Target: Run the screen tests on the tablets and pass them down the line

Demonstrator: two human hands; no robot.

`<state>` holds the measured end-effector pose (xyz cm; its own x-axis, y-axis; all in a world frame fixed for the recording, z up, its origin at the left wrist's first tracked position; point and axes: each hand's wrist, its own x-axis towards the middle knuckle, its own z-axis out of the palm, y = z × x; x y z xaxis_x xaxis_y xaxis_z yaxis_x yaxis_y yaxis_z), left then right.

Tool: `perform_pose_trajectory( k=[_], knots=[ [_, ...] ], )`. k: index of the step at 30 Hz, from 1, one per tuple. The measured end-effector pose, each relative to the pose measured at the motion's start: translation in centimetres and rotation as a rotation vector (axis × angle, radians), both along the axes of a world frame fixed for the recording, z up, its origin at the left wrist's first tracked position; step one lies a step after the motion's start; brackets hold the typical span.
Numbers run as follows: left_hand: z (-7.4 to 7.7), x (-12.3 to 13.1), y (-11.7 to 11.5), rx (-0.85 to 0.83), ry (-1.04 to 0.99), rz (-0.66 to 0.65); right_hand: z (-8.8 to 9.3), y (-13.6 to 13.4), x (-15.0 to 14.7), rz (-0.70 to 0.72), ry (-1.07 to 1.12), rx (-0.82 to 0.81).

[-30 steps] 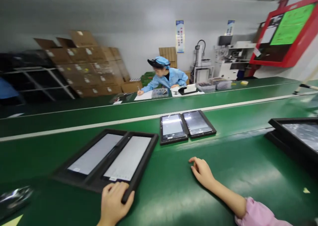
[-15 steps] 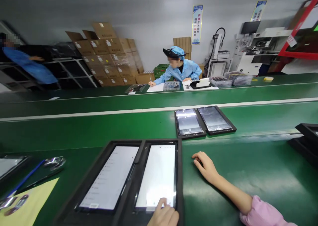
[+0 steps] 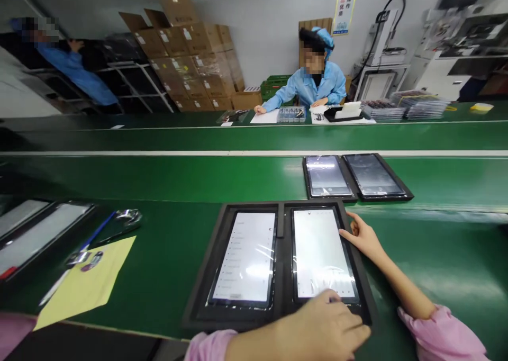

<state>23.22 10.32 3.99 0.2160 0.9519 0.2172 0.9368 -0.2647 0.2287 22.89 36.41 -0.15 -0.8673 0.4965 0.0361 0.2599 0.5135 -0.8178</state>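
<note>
Two bare hands are working over one black double-slot tray (image 3: 279,234) in the head camera's view, and that tray is lying at six o'clock on a green conveyor belt (image 3: 448,276). Its slots are holding two display panels, the left panel (image 3: 243,256) and the right panel (image 3: 321,250), apparently keeping their glass faces apart while both stay on show. The left hand (image 3: 321,324) is lying open across the tray's near edge, with its fingers (image 3: 335,303) extended over the right panel's lower end and not clenched. The right hand (image 3: 363,239) is bracing against the tray's right rim, its fingers relaxed and seemingly steadying the tray rather than grasping it.

At one o'clock, a second tray (image 3: 353,194) is carrying two more panels. At nine o'clock, a third tray (image 3: 55,204) is holding another two, just beside a yellow paper sheet (image 3: 89,279) and a foil pouch (image 3: 129,218). Across the belt, one co-worker (image 3: 313,83) is sitting at twelve o'clock, while another co-worker (image 3: 75,75) is standing at ten o'clock near stacked cardboard boxes (image 3: 190,59).
</note>
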Motion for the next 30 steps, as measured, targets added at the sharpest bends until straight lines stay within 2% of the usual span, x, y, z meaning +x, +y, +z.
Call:
perform_pose_trajectory(
  k=[1,3,5,7,9,12,14,17,20,21,23,26,28,30],
  knots=[
    [1.4,-1.9,-1.5,-0.040,-0.059,0.044,0.1,-0.1,0.1,0.002,-0.022,0.025],
    [3.6,-6.4,-4.2,-0.118,-0.148,0.287,0.3,-0.4,0.1,-0.007,-0.071,0.073],
    [4.6,-11.0,-6.4,-0.199,-0.156,0.447,0.5,-0.5,-0.1,-0.011,-0.132,0.116],
    [4.5,-15.3,-8.4,-0.268,-0.124,0.589,0.7,-0.4,-0.3,-0.001,-0.184,0.145],
    [3.7,-18.9,-10.6,-0.329,-0.139,0.716,1.1,-0.3,-0.3,0.016,-0.225,0.164],
    [1.9,-22.5,-13.9,-0.354,-0.219,0.929,1.8,-0.3,-0.1,0.027,-0.296,0.212],
    [1.1,-23.8,-15.5,-0.351,-0.290,0.988,2.4,-0.4,0.1,0.030,-0.359,0.249],
    [0.7,-24.7,-16.3,-0.339,-0.388,0.911,3.0,-0.7,0.5,0.015,-0.418,0.302],
    [1.0,-25.1,-15.9,-0.330,-0.424,0.808,3.6,-1.4,1.2,-0.031,-0.215,0.451],
    [1.1,-25.1,-15.7,-0.338,-0.428,0.776,3.9,-1.8,1.5,0.007,-0.098,0.499],
    [1.1,-25.2,-15.5,-0.355,-0.415,0.728,4.5,-3.1,2.0,0.218,0.093,0.515],
    [0.7,-24.7,-15.1,-0.361,-0.356,0.731,5.1,-5.7,2.6,0.651,0.137,0.427],
    [0.3,-24.0,-14.6,-0.348,-0.294,0.778,5.1,-7.1,2.8,0.832,0.077,0.443],
    [0.0,-23.2,-13.9,-0.324,-0.210,0.859,5.0,-7.8,2.8,0.935,0.032,0.491]
  ],
)
